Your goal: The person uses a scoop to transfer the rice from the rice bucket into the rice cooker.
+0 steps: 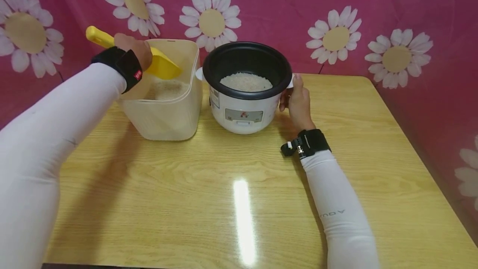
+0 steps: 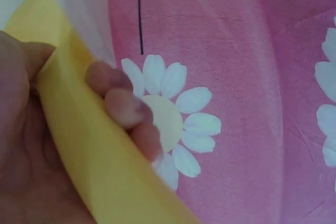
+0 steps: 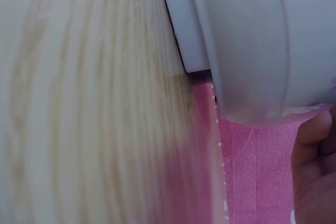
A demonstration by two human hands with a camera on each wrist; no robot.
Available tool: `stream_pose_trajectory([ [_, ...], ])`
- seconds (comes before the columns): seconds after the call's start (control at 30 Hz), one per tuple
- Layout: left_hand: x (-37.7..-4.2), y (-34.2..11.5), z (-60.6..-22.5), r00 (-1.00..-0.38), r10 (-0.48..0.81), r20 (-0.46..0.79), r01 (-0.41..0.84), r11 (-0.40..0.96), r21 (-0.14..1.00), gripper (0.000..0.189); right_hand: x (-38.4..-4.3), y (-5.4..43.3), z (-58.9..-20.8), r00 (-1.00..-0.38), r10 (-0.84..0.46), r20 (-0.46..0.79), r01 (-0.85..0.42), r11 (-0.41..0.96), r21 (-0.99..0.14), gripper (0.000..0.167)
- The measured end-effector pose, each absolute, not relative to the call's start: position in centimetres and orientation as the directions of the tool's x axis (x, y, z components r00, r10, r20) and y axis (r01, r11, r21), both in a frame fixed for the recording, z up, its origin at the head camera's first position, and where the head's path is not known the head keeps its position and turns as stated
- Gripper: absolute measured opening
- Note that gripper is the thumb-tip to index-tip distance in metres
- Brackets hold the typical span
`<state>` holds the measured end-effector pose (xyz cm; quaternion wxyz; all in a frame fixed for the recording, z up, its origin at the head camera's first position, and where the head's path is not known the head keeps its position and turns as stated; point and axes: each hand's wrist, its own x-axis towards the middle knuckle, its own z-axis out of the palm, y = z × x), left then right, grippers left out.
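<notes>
My left hand grips a yellow scoop by its handle, fingers wrapped round it in the left wrist view. The scoop's bowl tilts down inside a cream plastic bin, above the grain lying in the bottom. Right of the bin stands a white rice cooker with a black rim and no lid. White rice lies in its dark pot. At the cooker's right side, my right hand holds the small side handle, thumb on top and fingers below. In the right wrist view the cooker's white wall fills the upper right.
Bin and cooker stand side by side toward the back of a wooden table. Behind them hangs a pink cloth with white daisies. The table's right edge slopes away beyond my right arm.
</notes>
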<state>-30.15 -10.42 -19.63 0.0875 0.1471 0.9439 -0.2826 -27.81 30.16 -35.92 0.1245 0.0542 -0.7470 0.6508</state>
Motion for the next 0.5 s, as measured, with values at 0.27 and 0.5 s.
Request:
stream_pose_trajectory([
  [0.27, -30.9, -10.2, -20.8, -0.951, 0.231, -0.204, 0.307, 0.76, -0.573, 0.04, -27.8, 30.2, -36.0, -0.966, 0.101, 0.24, -0.223, 0.154, -0.963, 0.065],
  [0.5, -31.3, -10.5, -21.5, -0.949, 0.265, -0.17, 0.312, 0.721, -0.618, 0.042, -27.9, 30.1, -36.0, -0.966, 0.106, 0.234, -0.216, 0.158, -0.963, 0.066],
])
